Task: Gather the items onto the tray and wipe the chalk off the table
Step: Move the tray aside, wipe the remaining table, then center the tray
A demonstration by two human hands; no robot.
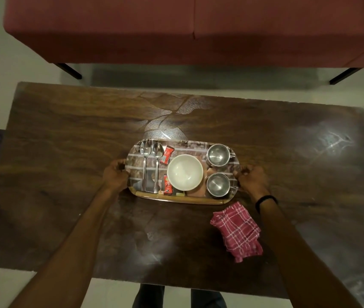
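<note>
Gripping tray (176,200) ends, left hand (115,174), right hand (252,177), checked cloth (237,232) beside, sofa (176,30) beyond

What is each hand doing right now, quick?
Left hand: grips the tray at its left end.
Right hand: grips the tray at its right end.
</note>
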